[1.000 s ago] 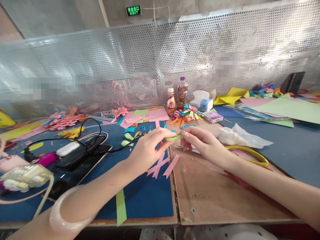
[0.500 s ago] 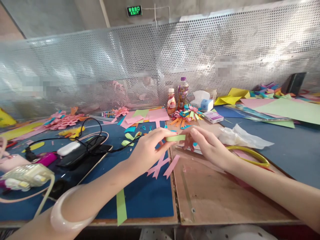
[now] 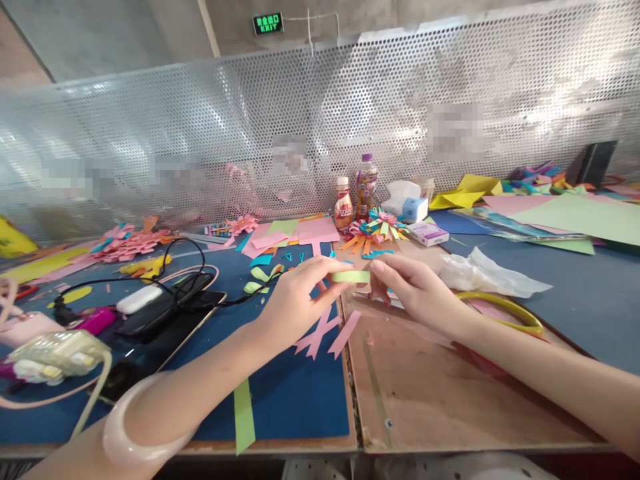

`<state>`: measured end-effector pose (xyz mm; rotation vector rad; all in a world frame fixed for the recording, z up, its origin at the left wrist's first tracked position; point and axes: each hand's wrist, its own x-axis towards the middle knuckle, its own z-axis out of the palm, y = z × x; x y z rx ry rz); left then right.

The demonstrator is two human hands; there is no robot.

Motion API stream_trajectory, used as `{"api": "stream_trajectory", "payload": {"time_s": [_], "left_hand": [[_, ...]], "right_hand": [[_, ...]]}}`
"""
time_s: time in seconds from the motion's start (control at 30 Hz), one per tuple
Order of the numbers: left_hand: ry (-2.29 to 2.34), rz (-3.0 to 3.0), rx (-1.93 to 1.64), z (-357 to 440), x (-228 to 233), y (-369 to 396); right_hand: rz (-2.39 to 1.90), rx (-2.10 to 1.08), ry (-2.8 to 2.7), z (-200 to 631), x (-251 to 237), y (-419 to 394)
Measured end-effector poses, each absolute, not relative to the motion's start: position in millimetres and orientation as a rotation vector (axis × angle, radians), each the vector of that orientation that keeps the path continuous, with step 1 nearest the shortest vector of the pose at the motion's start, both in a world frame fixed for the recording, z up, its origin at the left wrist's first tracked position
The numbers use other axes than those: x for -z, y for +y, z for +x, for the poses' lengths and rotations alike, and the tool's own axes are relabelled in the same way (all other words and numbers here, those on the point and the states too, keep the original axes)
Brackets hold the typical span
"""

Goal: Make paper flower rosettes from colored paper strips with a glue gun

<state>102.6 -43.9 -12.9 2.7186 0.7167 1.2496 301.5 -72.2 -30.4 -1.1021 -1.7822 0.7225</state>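
Note:
A short light-green paper strip [image 3: 357, 276] is held level between my two hands above the table. My left hand [image 3: 300, 290] pinches its left end between thumb and fingers. At the right end the fingertips of my right hand [image 3: 417, 288] are closed on the strip; part of them is hidden behind it. Below lie several pink paper strips with notched ends [image 3: 320, 335]. A longer green paper strip [image 3: 244, 415] hangs over the table's front edge. Looped green paper pieces [image 3: 257, 279] rest left of my left hand.
Phones [image 3: 173, 327], cables and a plug adapter [image 3: 60, 350] crowd the left. Bottles [image 3: 344, 205], a paper flower [image 3: 383, 225] and a tissue pack [image 3: 414, 209] stand at the back. Crumpled tissue [image 3: 493, 272] and a yellow ring [image 3: 523, 318] lie right. A perforated metal screen [image 3: 240, 120] rises behind.
My right hand has moved slightly left, and its fingertips have closed on the right end of the green strip. My left hand has stayed nearly still.

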Motion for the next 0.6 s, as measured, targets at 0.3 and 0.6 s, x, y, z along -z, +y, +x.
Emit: {"api": "stream_trajectory", "payload": {"time_s": [0.3,0.6], "left_hand": [[0.797,2.698,-1.184,100.3,13.9,-42.0],[0.709,2.684,-1.243,102.1,14.7,-41.5]], "right_hand": [[-1.017,-0.921,-1.775,298.7,28.5,-72.3],[-1.067,-0.826,-1.816,297.9,30.5,-73.2]]}}
